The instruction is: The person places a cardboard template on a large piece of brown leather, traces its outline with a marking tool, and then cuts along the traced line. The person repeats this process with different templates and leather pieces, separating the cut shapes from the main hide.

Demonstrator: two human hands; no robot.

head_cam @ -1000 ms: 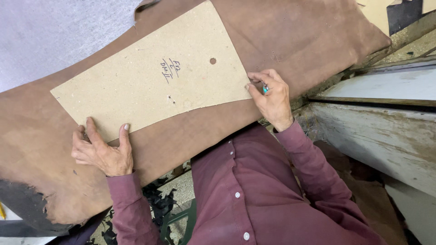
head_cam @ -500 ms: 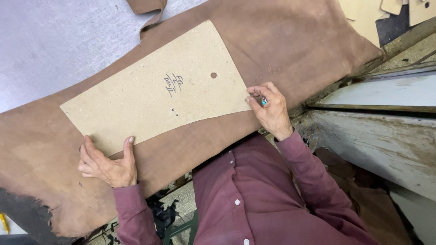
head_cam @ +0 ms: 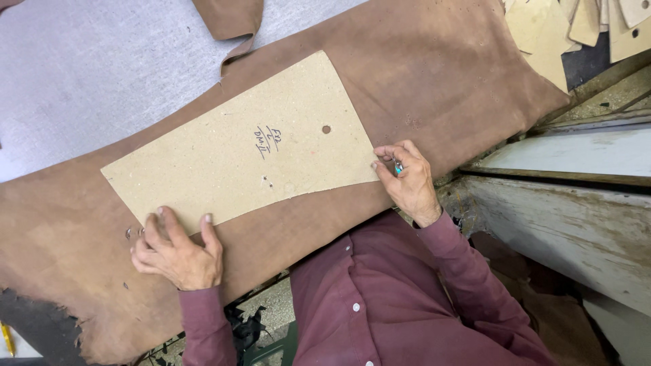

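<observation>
A pale grey cutting table (head_cam: 81,81) fills the upper left, and draped across it lies a broad brown suede-like leather hide (head_cam: 434,74), its ragged edge hanging over the near side of the bench. In the top right corner sits a pile of tan cardboard pattern pieces (head_cam: 542,34), and a worn, off-white painted ledge (head_cam: 569,203) runs down the right.

Flat on the hide sits the tan, four-sided fibreboard template (head_cam: 237,149), with handwriting and a small punched hole near its middle. It looks stiff and light, the kind of board that would skate on soft leather unless pinned down. And pinned it is: the left hand (head_cam: 178,249) lies spread, fingertips pressing on the template's near left edge while the palm rests on the hide. No grasp there, just downward pressure.

Over at the template's near right corner, the right hand (head_cam: 405,177) is pinched shut around a small tool with a teal-coloured end (head_cam: 397,167), its tip right against the board's edge. What kind of tool it is cannot be made out.

The hide itself reads as supple and fairly heavy, likely to ripple if dragged. The template is best handled by its edges or held flat from above, well spaced, as these hands have it. The person's maroon buttoned shirt (head_cam: 380,312) fills the foreground.
</observation>
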